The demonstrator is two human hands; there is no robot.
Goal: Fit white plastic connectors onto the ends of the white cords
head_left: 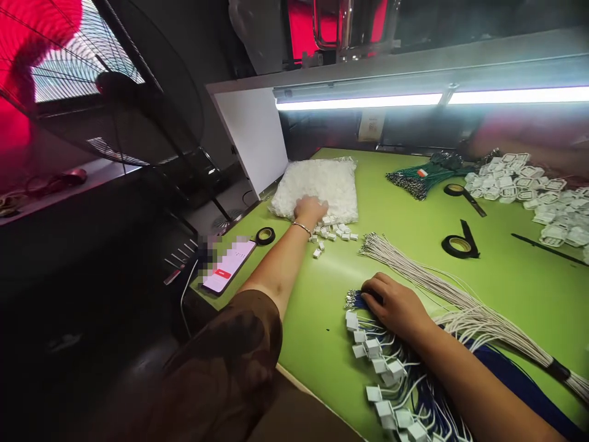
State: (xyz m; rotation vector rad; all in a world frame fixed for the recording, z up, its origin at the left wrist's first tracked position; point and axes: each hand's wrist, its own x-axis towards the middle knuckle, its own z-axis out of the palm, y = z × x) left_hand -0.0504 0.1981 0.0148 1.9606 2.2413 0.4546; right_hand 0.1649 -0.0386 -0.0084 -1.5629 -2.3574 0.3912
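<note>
My left hand point(310, 210) reaches far across the green table point(506, 282) and rests at the near edge of a clear plastic bag of small white connectors point(322, 184); its fingers curl down among them, and what they hold is hidden. Loose white connectors point(332, 233) lie scattered just beside that hand. My right hand point(393, 304) lies closed on the ends of a blue wire bundle point(356, 299), next to finished white connectors on wires point(381, 368). A long bundle of white wires point(460, 307) runs past it to the right.
A phone point(229, 265) lies at the table's left edge beside a black tape roll point(265, 236). More tape rolls point(458, 245), a green wire bundle point(421, 175) and a pile of white parts point(529, 187) lie at the back right. A large fan point(110, 86) stands on the left.
</note>
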